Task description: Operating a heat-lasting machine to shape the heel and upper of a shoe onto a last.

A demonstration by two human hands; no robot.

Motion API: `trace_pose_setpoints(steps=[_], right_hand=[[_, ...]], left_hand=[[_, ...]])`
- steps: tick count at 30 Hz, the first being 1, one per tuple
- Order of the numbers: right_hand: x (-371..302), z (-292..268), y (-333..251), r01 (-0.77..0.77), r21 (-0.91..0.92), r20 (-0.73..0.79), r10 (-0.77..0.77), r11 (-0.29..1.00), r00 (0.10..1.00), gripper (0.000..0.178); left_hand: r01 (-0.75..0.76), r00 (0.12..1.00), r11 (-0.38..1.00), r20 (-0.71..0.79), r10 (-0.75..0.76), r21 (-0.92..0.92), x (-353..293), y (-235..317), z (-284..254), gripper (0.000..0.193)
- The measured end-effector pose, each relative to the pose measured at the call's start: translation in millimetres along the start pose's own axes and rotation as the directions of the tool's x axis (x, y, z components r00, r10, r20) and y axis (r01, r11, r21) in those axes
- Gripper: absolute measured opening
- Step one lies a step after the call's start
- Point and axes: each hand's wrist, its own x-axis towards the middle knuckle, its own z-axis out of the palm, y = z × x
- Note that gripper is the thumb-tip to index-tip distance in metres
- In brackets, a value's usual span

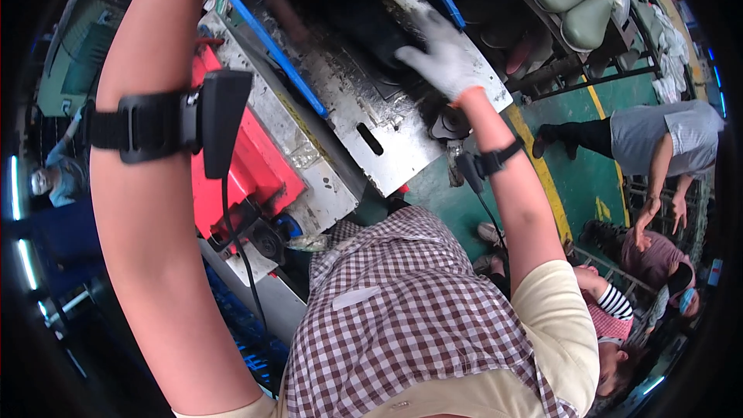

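Observation:
My right hand (443, 58), in a white work glove, lies over the worn metal bed of a machine (414, 143). Its thumb stands apart and its fingers stretch forward, slightly blurred. Just to its left is a black, rounded piece (379, 42) set in the bed; I cannot make out its exact kind. Whether the fingertips touch the bed or hover above it does not show. My left arm (151, 209) reaches up past the top edge, so that hand is out of sight. Blue rails (267, 46) run along both sides of the bed.
A red machine part (244, 170) and a grimy white panel (325, 193) stand left of the bed. Grey-green shoe-shaped pieces (584, 19) fill a rack at upper right. A person in a grey shirt (669, 135) walks on the green floor; others are at lower right.

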Motion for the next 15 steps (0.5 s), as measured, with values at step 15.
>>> trace_pose_setpoints(steps=[15], right_hand=[[-252.5, 106.1, 109.3, -0.718, 0.200, 0.568, 0.518, 0.667, 0.640, 0.039]], left_hand=[[0.310, 0.934, 0.931, -0.244, -0.261, 0.193, 17.0, -9.8, -30.2, 0.049]])
